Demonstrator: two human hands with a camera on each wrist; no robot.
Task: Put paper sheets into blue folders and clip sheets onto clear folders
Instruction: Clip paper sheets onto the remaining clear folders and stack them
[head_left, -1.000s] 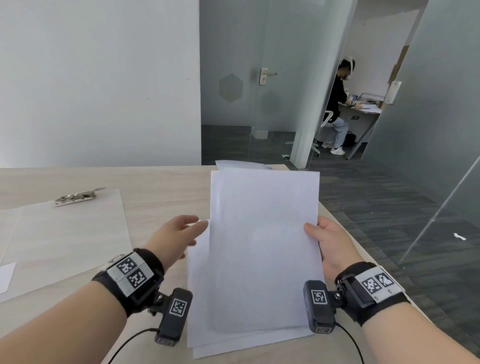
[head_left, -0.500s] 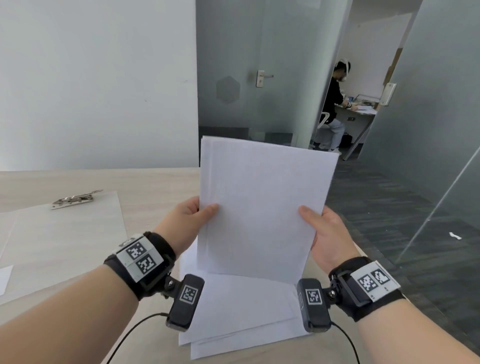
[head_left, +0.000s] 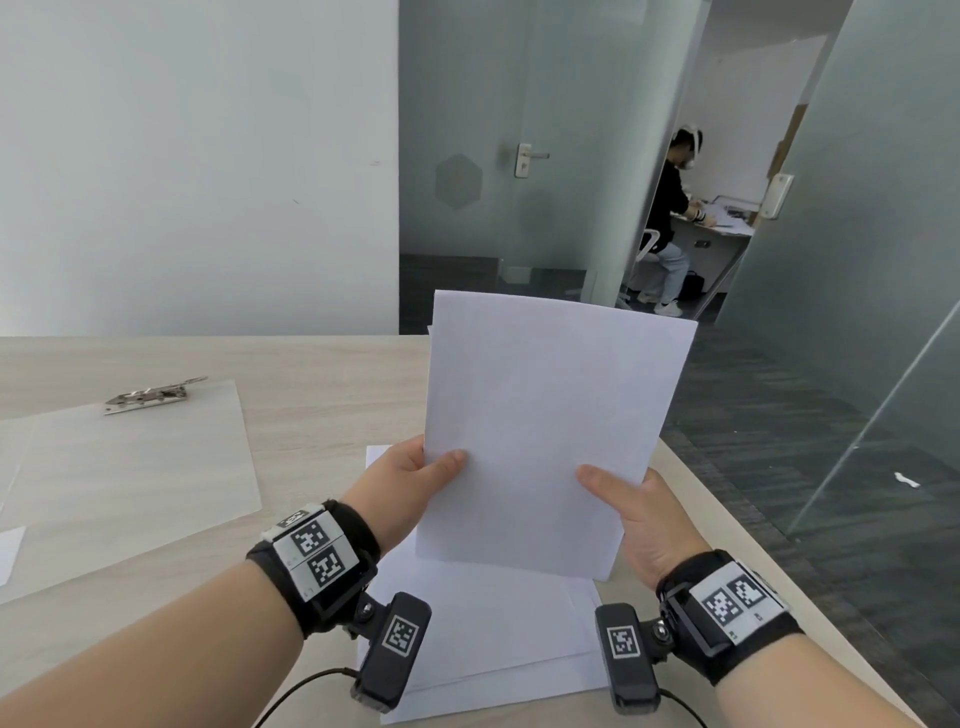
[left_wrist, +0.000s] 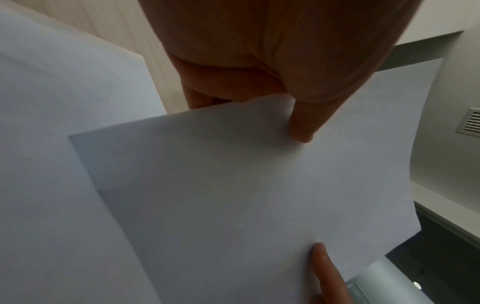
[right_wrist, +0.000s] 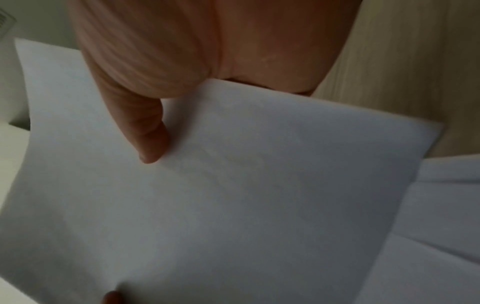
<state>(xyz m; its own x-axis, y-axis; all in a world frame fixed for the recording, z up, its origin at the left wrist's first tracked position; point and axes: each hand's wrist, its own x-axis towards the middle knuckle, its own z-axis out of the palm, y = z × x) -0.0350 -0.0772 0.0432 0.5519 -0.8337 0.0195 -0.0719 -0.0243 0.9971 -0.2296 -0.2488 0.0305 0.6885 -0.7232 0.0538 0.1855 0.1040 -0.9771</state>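
A thin sheaf of white paper sheets (head_left: 545, 426) is held upright above the table, tilted a little to the right. My left hand (head_left: 415, 478) pinches its lower left edge, thumb on the front. My right hand (head_left: 628, 504) pinches the lower right edge the same way. In the left wrist view the held sheets (left_wrist: 233, 195) fill the frame; the right wrist view shows the sheets (right_wrist: 233, 205) under my thumb. More white sheets (head_left: 493, 639) lie flat on the table beneath. A clear folder (head_left: 119, 488) with a metal clip (head_left: 150, 397) lies at the left.
The wooden table (head_left: 322, 395) ends at its right edge close to my right wrist. A white scrap (head_left: 8, 551) lies at the far left. Glass partitions stand beyond, and a person (head_left: 665, 223) sits at a desk in the far room.
The top sheets were lifted off the stack, raised upright and then lowered slightly. My left hand moved from open beside the paper to pinching its left edge.
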